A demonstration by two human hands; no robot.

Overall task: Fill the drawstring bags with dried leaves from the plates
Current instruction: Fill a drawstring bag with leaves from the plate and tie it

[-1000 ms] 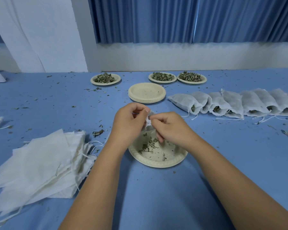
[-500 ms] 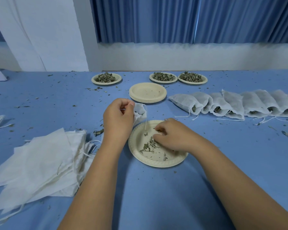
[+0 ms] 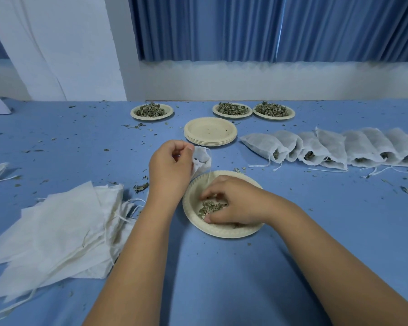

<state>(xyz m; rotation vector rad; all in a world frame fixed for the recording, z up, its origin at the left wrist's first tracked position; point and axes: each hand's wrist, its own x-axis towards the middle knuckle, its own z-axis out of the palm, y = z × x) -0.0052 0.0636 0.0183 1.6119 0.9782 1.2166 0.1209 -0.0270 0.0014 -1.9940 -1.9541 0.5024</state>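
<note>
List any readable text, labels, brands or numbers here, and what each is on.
None: no word, label, brand or number shows anywhere.
Stack of plates: plain, only dark specks.
Front plate with dried leaves under the right hand: unmarked.
Filled bags, empty bags, and the drawstring bag the left hand holds: unprinted white fabric.
Curtain, table: plain blue.

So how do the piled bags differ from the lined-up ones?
The left pile lies flat and looks empty; the right row is puffed, with leaves at the mouths. The left pile is heaped; the right row overlaps in a line. Both are white drawstring bags.
</note>
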